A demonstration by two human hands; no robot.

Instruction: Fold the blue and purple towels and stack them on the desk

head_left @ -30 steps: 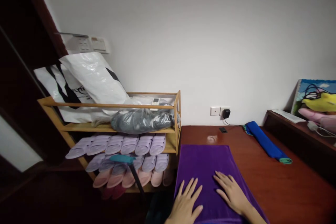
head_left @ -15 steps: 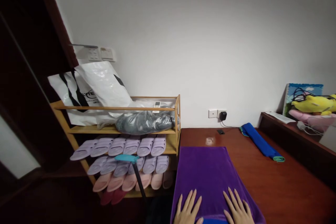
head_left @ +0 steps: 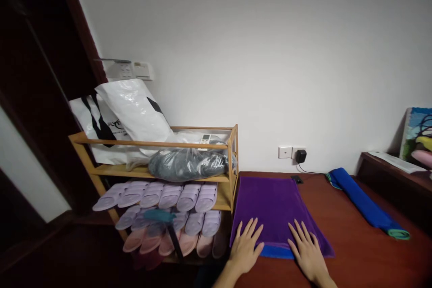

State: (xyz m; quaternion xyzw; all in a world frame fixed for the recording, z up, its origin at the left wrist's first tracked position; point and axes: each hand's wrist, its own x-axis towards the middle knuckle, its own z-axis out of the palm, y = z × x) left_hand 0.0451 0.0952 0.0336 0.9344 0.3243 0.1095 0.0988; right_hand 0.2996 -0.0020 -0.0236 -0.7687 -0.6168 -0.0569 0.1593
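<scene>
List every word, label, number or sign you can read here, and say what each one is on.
"FLYT": on the rear white bag, cut off by the front white bag.
Smaller print below it: too blurred to read.
Remote and wall panel: any markings too small to read.
Purple cloth: no lettering visible.

From my station I count: 1 left hand (head_left: 245,249), 1 right hand (head_left: 308,254), 1 purple cloth (head_left: 270,209), 1 rolled blue cloth (head_left: 363,201), 6 top-row lavender slippers (head_left: 170,197), 1 shoe rack (head_left: 151,143), 1 black plug (head_left: 300,156).
</scene>
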